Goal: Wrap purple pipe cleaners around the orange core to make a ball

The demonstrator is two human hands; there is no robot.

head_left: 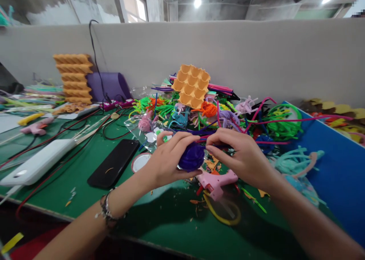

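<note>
My left hand [168, 157] cups a fuzzy dark purple pipe-cleaner ball [191, 157] above the green table [85, 176]. Its fingers curl round the ball from the left and below. My right hand [242, 155] pinches the ball's right side, with a purple pipe cleaner [199, 132] running off behind the fingers. A bracelet [106, 210] sits on my left wrist. Directly beneath the hands lies a pink glue gun [217, 182].
A heap of coloured pipe cleaners [216, 113] and an orange egg tray [191, 86] fill the far middle. A black phone [114, 163], a white power bank [37, 163], red cables and a round lid [140, 162] lie to the left. A blue board [336, 165] lies at the right.
</note>
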